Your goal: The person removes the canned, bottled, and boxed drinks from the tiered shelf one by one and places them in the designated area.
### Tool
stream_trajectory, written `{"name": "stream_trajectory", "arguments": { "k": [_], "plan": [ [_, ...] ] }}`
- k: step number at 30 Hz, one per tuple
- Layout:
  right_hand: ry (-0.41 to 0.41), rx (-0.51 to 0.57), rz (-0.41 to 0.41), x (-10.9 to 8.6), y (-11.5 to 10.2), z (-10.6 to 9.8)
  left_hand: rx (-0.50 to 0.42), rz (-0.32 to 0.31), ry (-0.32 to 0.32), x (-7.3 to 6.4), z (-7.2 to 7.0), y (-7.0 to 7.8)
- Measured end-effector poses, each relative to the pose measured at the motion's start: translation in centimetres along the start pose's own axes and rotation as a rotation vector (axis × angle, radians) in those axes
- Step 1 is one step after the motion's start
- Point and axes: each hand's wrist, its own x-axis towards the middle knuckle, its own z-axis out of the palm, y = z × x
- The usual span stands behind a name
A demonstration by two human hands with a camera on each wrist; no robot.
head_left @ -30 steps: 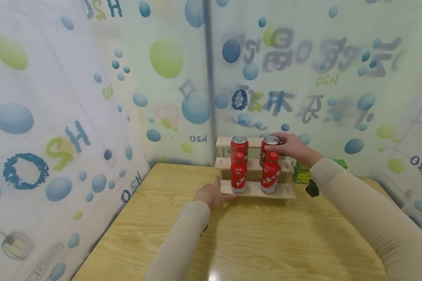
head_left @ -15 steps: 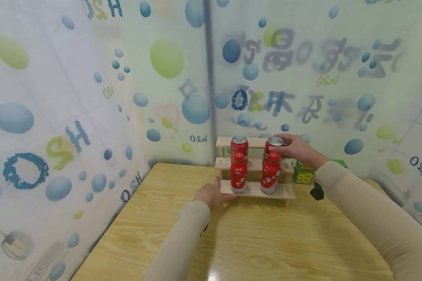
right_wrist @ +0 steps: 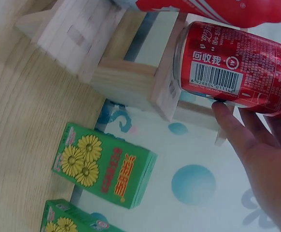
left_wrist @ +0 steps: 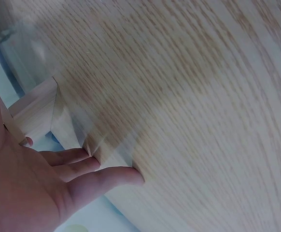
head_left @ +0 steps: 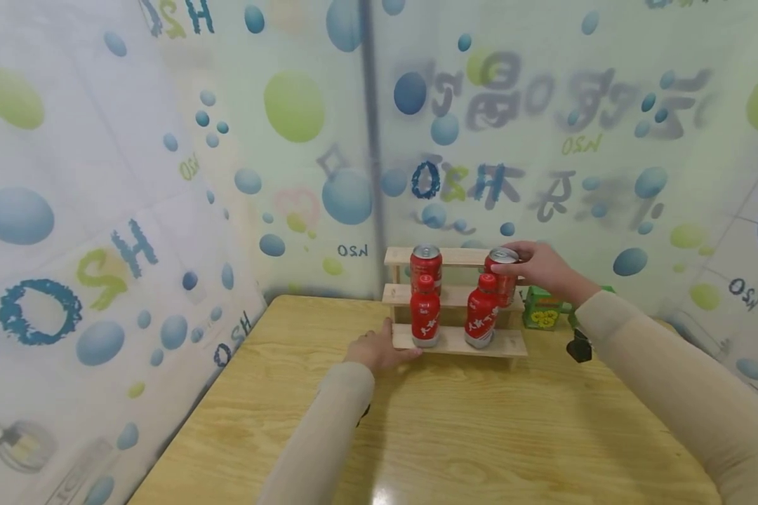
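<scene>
A three-tier wooden display rack [head_left: 457, 340] stands at the back of the table. My right hand [head_left: 543, 270] grips a red Coca-Cola can [head_left: 504, 280] near its top, at the right end of the middle tier. In the right wrist view the barcode side of this can [right_wrist: 237, 67] faces the camera, its base close at the tier's edge. A second red can [head_left: 426, 266] stands upright on the left of that tier. Two red bottles, one left [head_left: 424, 315] and one right [head_left: 482, 312], stand on the lowest tier. My left hand [head_left: 379, 348] holds the rack's lower left end, thumb along the front.
Green cartons with yellow flowers lie right of the rack, one nearer [right_wrist: 104, 164] and another [right_wrist: 73, 220] partly out of view. The wood-grain table [head_left: 480, 421] runs up to a patterned curtain [head_left: 297, 175] behind. A black object [head_left: 580, 347] shows at the right wrist.
My right hand has shifted the can rightward along the middle tier, so it now stands farther right than the bottle in front of it. The left hand keeps its place on the rack.
</scene>
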Motion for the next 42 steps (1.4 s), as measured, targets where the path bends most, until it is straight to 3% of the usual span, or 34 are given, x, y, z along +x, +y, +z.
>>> {"name": "stream_trajectory", "arguments": {
  "k": [13, 27, 35, 42],
  "plan": [
    [0.01, -0.043, 0.045, -1.6, 0.0, -1.7, -0.003, -0.004, -0.005, -0.4, -0.1, 0.2],
    [0.031, -0.128, 0.063, -3.9, 2.7, -5.5, 0.009, 0.009, -0.002, 0.0, 0.1, -0.1],
    [0.025, -0.242, 0.105, -5.1, 6.5, -7.1, -0.001, -0.001, -0.008, 0.1, 0.1, 0.0],
    [0.027, -0.229, 0.082, -6.3, 9.8, -6.9, 0.012, 0.011, -0.002, 0.0, -0.1, 0.0]
  ]
}}
